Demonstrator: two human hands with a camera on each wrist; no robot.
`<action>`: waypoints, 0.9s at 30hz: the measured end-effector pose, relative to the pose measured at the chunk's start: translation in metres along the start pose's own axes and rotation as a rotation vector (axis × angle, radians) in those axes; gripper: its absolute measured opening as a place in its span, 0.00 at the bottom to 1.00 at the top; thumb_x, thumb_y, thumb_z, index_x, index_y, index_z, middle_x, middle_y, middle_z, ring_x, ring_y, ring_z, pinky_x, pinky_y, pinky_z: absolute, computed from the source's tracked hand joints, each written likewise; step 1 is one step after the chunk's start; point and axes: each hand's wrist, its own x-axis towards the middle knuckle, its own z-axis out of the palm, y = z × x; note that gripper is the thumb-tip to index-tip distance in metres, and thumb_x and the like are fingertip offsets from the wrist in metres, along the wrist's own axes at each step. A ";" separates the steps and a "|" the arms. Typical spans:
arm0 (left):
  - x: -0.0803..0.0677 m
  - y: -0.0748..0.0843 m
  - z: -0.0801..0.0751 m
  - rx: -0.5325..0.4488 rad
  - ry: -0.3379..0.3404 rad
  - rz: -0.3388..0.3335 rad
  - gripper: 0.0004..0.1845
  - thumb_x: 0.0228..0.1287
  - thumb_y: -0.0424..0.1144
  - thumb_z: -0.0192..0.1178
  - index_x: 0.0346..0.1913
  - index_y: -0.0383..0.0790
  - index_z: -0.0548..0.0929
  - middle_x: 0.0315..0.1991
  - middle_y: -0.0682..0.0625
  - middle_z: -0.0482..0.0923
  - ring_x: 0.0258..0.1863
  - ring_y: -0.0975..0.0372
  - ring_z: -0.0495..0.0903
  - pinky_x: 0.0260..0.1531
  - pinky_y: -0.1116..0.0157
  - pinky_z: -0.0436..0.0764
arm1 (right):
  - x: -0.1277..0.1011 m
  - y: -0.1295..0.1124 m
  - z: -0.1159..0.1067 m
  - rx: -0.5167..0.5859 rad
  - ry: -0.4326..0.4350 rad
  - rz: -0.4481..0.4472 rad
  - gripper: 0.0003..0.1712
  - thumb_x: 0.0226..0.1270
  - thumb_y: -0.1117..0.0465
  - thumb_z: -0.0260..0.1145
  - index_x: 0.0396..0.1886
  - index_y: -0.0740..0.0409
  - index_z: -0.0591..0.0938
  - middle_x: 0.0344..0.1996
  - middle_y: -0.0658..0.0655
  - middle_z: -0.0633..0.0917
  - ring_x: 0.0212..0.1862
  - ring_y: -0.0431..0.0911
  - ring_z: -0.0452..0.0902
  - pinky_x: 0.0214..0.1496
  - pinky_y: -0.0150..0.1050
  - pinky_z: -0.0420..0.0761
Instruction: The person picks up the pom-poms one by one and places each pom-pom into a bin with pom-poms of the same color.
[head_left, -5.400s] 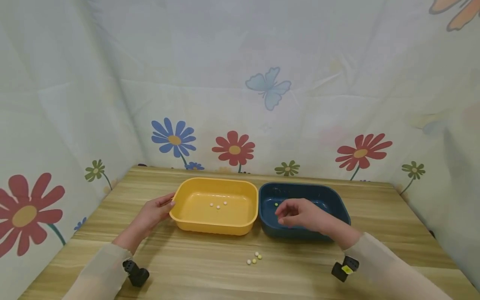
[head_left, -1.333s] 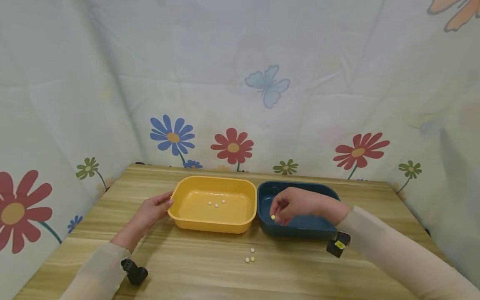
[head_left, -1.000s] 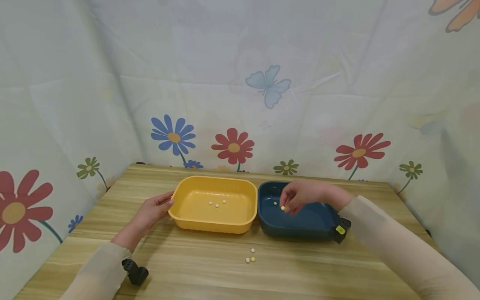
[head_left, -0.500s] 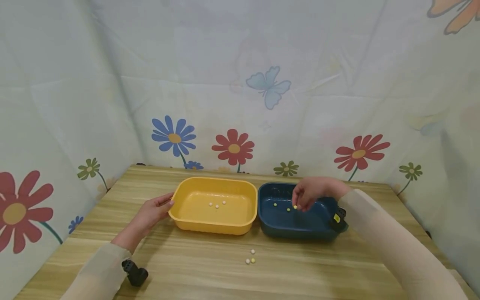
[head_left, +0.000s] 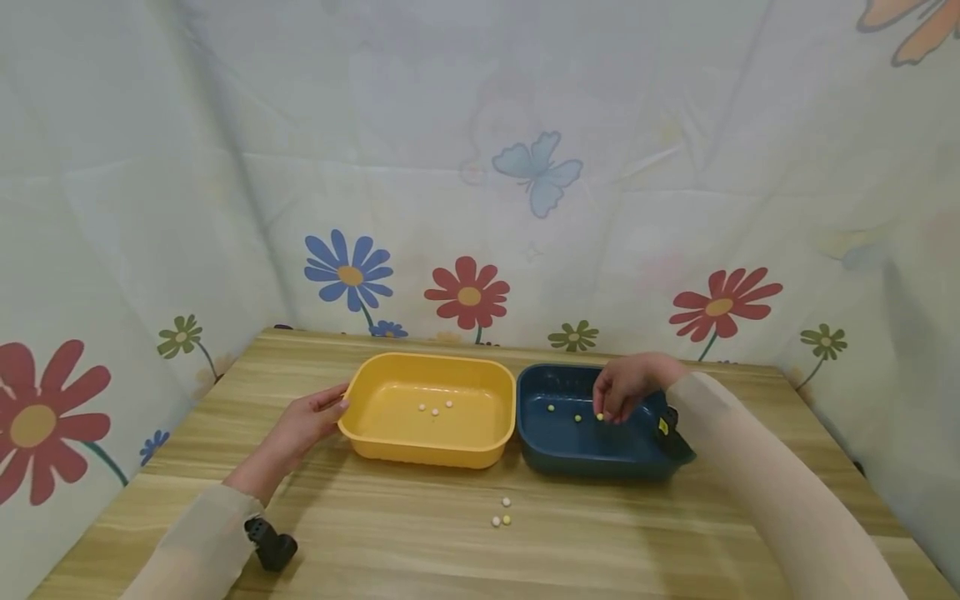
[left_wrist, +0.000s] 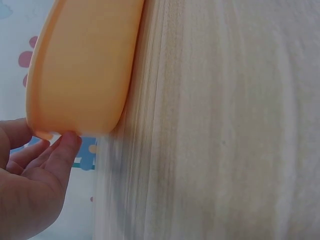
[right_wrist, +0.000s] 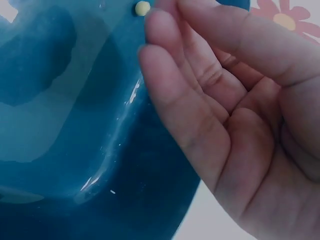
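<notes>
In the head view, my left hand (head_left: 306,423) holds the left rim of the yellow tray (head_left: 427,454). The left wrist view shows the fingertips against the end of the yellow tray (left_wrist: 85,75). My right hand (head_left: 628,387) is low inside the dark blue tray (head_left: 570,467), pinching a small yellow ball (head_left: 600,416) at its fingertips. In the right wrist view, a yellow ball (right_wrist: 142,8) sits right at the fingertips, and the frame edge cuts off part of the pinch. Two yellow-green balls, one at the left (head_left: 551,408) and one nearer the hand (head_left: 577,418), lie in the blue tray.
Several small pale balls (head_left: 435,412) lie in the yellow tray. In front of the trays, two white balls (head_left: 496,522) and a yellow ball (head_left: 507,520) rest on the wooden table (head_left: 390,533). A flower-printed cloth (head_left: 637,208) stands behind the table.
My right hand has moved right inside the blue tray, carrying the yellow ball. A second yellow-green ball there has come into view. One yellow ball fewer lies on the table. The left hand stays put.
</notes>
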 end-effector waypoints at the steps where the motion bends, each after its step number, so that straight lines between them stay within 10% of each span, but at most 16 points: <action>1: 0.000 0.000 0.000 -0.001 0.000 -0.001 0.31 0.83 0.43 0.47 0.79 0.31 0.57 0.78 0.32 0.59 0.75 0.42 0.67 0.68 0.54 0.78 | 0.002 0.002 0.000 0.004 0.002 0.007 0.04 0.70 0.69 0.64 0.41 0.62 0.84 0.29 0.49 0.85 0.33 0.38 0.82 0.43 0.31 0.88; 27: 0.001 0.002 0.000 0.002 -0.012 0.004 0.31 0.83 0.42 0.46 0.79 0.30 0.56 0.78 0.31 0.58 0.75 0.41 0.66 0.68 0.53 0.76 | 0.028 0.017 -0.001 -0.008 -0.063 0.099 0.04 0.69 0.70 0.65 0.36 0.57 0.84 0.29 0.48 0.84 0.32 0.38 0.79 0.39 0.27 0.84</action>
